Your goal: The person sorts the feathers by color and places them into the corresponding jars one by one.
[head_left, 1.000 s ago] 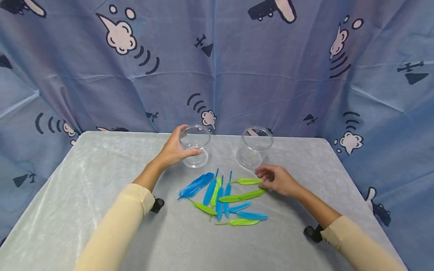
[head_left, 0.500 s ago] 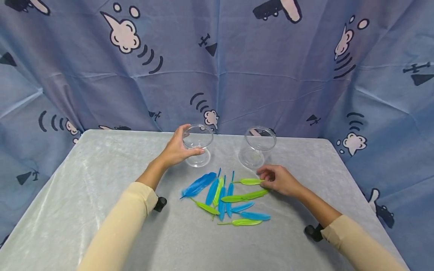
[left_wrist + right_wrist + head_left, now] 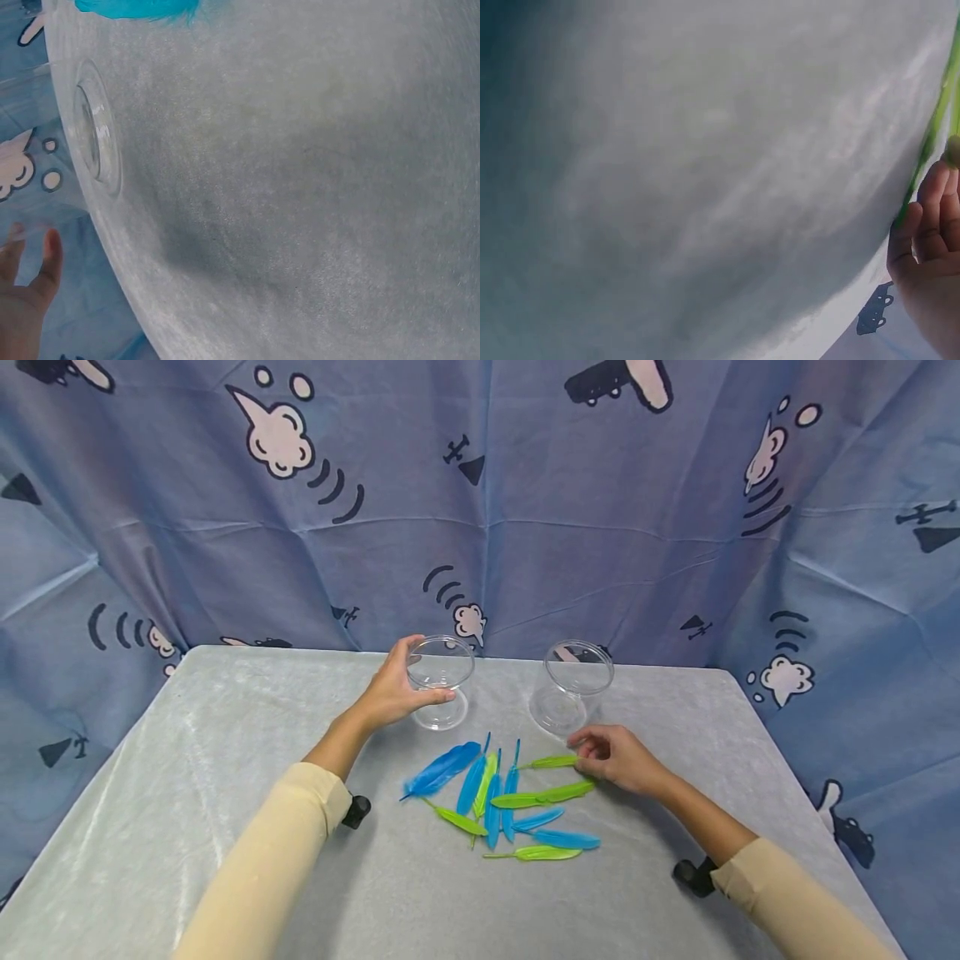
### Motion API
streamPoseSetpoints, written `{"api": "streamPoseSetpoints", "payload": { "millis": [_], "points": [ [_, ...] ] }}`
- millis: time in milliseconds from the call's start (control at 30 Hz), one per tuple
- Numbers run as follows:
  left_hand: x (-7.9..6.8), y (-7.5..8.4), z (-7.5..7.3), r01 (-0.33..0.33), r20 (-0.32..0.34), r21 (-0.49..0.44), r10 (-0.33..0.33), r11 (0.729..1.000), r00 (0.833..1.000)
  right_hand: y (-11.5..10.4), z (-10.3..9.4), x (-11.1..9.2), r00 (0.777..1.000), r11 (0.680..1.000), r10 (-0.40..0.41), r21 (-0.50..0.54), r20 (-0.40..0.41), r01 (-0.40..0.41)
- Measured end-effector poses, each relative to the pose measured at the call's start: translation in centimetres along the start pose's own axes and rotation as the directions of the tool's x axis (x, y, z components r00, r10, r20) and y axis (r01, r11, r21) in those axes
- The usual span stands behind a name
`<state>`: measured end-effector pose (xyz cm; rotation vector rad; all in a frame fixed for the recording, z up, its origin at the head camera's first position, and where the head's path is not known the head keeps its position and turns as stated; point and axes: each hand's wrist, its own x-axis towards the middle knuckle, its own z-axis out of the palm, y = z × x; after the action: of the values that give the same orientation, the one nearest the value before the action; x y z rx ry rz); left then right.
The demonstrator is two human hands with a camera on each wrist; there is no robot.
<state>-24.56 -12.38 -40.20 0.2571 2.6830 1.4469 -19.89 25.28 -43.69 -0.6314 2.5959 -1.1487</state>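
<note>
My left hand (image 3: pixel 396 689) grips a clear plastic cup (image 3: pixel 441 718) by its side, thumb in front and fingers behind. In the left wrist view, that cup's round base (image 3: pixel 109 142) shows beside the fingers. My right hand (image 3: pixel 618 762) pinches the right end of a short green feather (image 3: pixel 551 762) between thumb and fingers. A longer green feather (image 3: pixel 543 795) lies just below, its tip close to the thumb. Several blue feathers (image 3: pixel 442 768) and green feathers are spread across the middle. At the right wrist view's edge, my fingers (image 3: pixel 932 187) meet the green feather.
A second clear plastic cup (image 3: pixel 558 714) stands upright behind the right hand. The table (image 3: pixel 420 910) has a pale grey cloth. A blue patterned curtain (image 3: pixel 420 468) hangs along its back edge and sides.
The short green feather has tilted slightly and looks narrower at the right fingertips. Both hands keep nearly the same place; the whole head view has shifted a little.
</note>
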Motion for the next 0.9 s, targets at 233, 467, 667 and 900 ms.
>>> {"api": "streamPoseSetpoints", "payload": {
  "millis": [233,467,667,900],
  "points": [
    [0.0,-0.1,0.0,-0.008,0.001,-0.007,0.008,1.000,1.000,-0.9,-0.2,0.0,0.998,0.999,-0.006,0.050,-0.060,0.009],
    [0.0,-0.2,0.0,-0.008,0.000,-0.013,0.008,1.000,1.000,-2.5,-0.7,0.0,0.993,0.996,-0.034,0.077,-0.115,0.043],
    [0.0,-0.2,0.0,-0.005,0.000,-0.021,0.005,1.000,1.000,-3.6,-1.3,0.1,0.987,0.995,-0.065,0.067,-0.145,0.075],
    [0.1,-0.2,0.0,-0.001,0.002,-0.017,0.001,1.000,1.000,-4.8,-2.2,0.5,0.977,0.990,-0.119,0.055,-0.176,0.131]
  ]
}}
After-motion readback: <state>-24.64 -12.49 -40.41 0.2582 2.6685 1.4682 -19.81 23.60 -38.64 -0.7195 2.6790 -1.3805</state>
